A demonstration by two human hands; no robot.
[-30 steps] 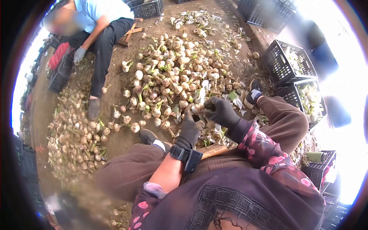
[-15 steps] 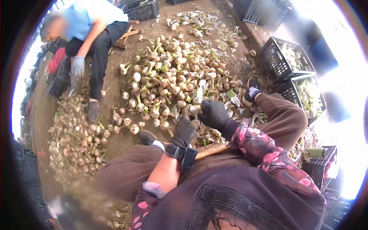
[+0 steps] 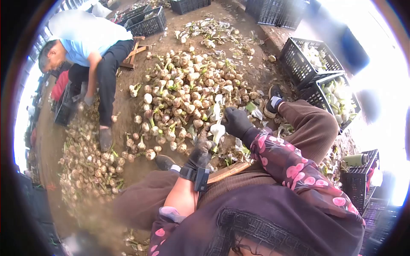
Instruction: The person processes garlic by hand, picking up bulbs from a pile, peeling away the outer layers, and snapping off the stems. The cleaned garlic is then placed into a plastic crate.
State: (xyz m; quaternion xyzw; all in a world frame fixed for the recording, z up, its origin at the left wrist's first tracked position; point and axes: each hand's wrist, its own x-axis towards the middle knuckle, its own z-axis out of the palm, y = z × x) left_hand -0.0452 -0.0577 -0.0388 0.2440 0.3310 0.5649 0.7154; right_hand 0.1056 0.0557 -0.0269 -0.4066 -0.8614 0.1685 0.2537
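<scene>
My left hand (image 3: pixel 199 155), in a dark glove, is closed at the stem end of a white, garlic-like bulb (image 3: pixel 218 131). The bulb's smooth round end points up, away from my lap. Just right of it, my right hand (image 3: pixel 237 122), in a black glove, is curled into a fist and apart from the bulb. What the right fingers hold, if anything, is hidden. Ahead of both hands spreads a large heap of soil-stained bulbs (image 3: pixel 188 96), some with short green stems. Loose pale skins (image 3: pixel 254 111) lie beside my right hand.
A person (image 3: pixel 87 42) bends over another bulb pile (image 3: pixel 92 166) at left. Black crates of whitish produce (image 3: pixel 309 64) (image 3: pixel 339 100) stand at right. A small crate (image 3: pixel 361 179) carries a green cylinder (image 3: pixel 355 160). A wooden piece (image 3: pixel 228 172) lies before my lap.
My hands have separated; the left has drawn down and left with the bulb, now more fully visible. The right has shifted slightly upward. The other person has bent lower.
</scene>
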